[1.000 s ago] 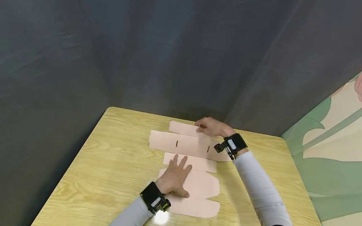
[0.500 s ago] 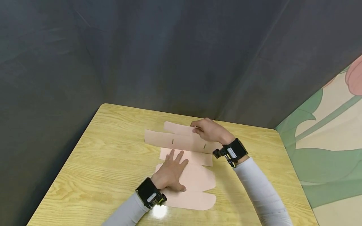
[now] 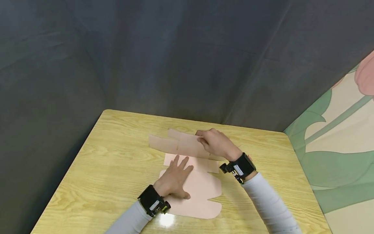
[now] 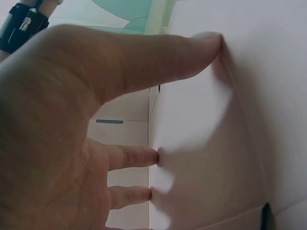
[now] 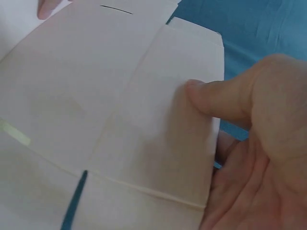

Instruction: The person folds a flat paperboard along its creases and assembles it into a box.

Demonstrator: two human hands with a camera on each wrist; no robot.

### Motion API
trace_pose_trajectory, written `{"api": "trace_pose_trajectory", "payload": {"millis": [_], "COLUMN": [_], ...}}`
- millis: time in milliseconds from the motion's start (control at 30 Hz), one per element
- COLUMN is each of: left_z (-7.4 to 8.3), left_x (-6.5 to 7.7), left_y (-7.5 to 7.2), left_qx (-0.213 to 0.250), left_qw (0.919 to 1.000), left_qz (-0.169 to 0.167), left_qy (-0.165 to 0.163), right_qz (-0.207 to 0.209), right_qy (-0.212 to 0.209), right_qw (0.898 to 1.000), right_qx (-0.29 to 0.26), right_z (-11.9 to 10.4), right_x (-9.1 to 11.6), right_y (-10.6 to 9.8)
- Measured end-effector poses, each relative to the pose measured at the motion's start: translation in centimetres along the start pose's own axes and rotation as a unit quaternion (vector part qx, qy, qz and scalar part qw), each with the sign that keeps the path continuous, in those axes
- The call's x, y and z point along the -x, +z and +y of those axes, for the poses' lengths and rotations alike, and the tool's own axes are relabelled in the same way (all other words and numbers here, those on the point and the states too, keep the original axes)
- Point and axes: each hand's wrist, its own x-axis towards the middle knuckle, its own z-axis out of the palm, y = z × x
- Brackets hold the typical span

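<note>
Table: I recorded a yellow wood-grain top beneath the left hand and well out to its left, with a dark cloth beyond the far edge.
Left wristband: black, fitted with a small camera, just behind that hand and next to a pale sleeve.
Left hand: fingers straight and spread, resting on the pink card; in its wrist view I noted the thumb tip at a crease.
Pink card: flat under the left hand and to its right; past the fingertips its slotted panel tilted up towards the right hand.
Right hand: pinched the card's far panel, thumb on the near face, fingers behind the edge.
Slot: in the right wrist view, left of this pinch.
Right wristband: black, just behind the pinching hand.
Patterned cloth: well apart, to the right of the pinch.
</note>
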Motion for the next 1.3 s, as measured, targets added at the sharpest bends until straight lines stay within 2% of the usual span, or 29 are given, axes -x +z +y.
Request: {"api": "trace_pose_trajectory", "payload": {"millis": [267, 767, 1300], "left_z": [-0.4, -0.4, -0.8], "left_x": [0.3, 0.2, 0.4], "left_y": [0.2, 0.2, -0.2], "left_qx": [-0.008, -0.026, -0.039], "left_qw": [1.0000, 0.9996, 0.9992], "left_qz": [0.004, -0.006, -0.007], "left_qy": [0.002, -0.005, -0.001], "right_qz": [0.031, 0.079, 0.138], "right_qy": [0.023, 0.099, 0.102], "right_qw": [0.999, 0.992, 0.983], "right_qx": [0.016, 0.026, 0.065], "right_z": [-1.0, -2.6, -4.0], "right_x": [0.0, 0.6, 1.4], "right_y": [1.3, 3.1, 4.8]}}
